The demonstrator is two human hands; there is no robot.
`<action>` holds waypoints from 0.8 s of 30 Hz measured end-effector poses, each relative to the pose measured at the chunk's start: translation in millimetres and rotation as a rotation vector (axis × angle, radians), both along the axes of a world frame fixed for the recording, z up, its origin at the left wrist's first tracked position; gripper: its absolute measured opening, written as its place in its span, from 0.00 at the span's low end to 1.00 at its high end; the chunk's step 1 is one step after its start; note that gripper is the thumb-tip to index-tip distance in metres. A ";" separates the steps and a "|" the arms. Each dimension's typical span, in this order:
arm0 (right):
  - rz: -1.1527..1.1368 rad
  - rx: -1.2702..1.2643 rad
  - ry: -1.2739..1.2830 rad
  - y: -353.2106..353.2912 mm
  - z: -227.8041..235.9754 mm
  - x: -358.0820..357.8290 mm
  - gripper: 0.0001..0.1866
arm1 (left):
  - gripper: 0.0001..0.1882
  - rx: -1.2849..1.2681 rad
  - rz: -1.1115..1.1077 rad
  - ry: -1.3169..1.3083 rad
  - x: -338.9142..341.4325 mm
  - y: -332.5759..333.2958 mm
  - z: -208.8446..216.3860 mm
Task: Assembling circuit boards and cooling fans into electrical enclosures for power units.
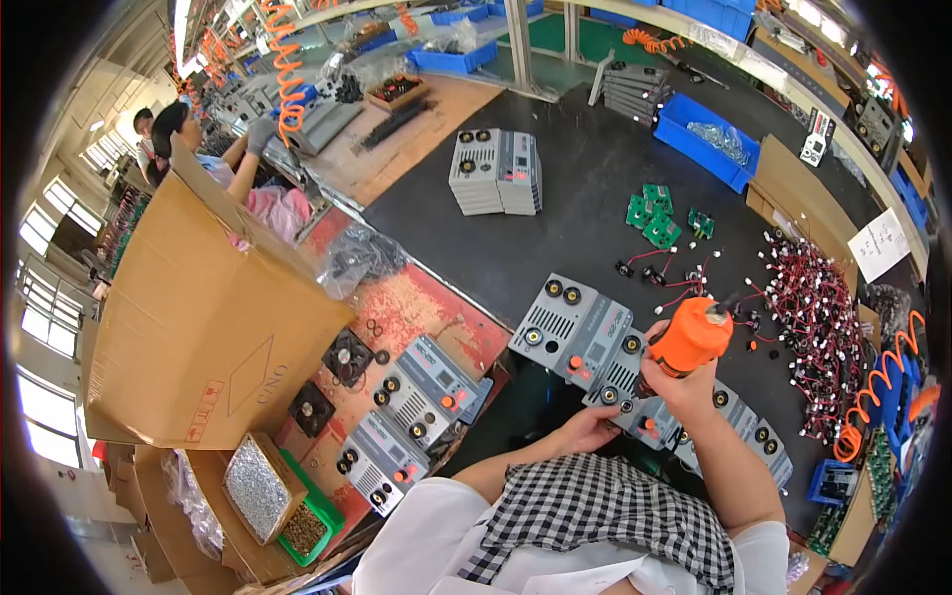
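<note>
My right hand (682, 382) grips an orange power screwdriver (690, 337), held upright over a grey front panel (629, 385) with black sockets and red knobs. My left hand (587, 428) rests on the near edge of that same panel, fingers pressed on it. Another grey panel (571, 327) lies just to the left, and more panels (746, 428) run to the right under my right forearm. All lie on a black mat (585, 198).
A large cardboard box (203, 317) stands at the left. Several finished panels (416, 412) and black fans (347, 357) lie near it, with trays of screws (260, 488). Red wire bundles (818, 317), green circuit boards (654, 213), blue bins (706, 139) and stacked panels (496, 171) sit farther out. Other people work at the far left.
</note>
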State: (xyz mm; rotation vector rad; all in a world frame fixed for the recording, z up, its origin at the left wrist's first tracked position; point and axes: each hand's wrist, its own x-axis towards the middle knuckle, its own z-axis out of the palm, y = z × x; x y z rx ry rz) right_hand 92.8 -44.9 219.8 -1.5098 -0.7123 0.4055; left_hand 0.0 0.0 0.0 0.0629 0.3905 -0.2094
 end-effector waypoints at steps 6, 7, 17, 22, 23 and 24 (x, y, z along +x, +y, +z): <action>0.007 0.072 0.070 -2.2 1.8 2.2 0.13 | 0.15 0.033 0.016 0.075 -10.0 12.3 8.8; -0.014 0.078 0.084 -8.0 1.1 3.6 0.15 | 0.15 0.042 0.016 0.072 -9.9 12.8 11.0; -0.246 0.418 0.041 -62.7 13.8 -12.5 0.23 | 0.10 0.501 -0.298 -0.027 -32.7 44.0 33.6; -0.298 0.474 0.041 -64.1 16.8 -17.2 0.23 | 0.08 0.636 -0.280 -0.118 -3.4 42.4 73.2; -0.315 0.488 0.026 -64.6 18.3 -17.4 0.22 | 0.07 0.615 -0.238 -0.098 -0.4 42.8 76.5; -0.338 0.497 0.010 -67.3 19.4 -17.9 0.22 | 0.06 0.606 -0.262 -0.101 2.1 41.9 80.6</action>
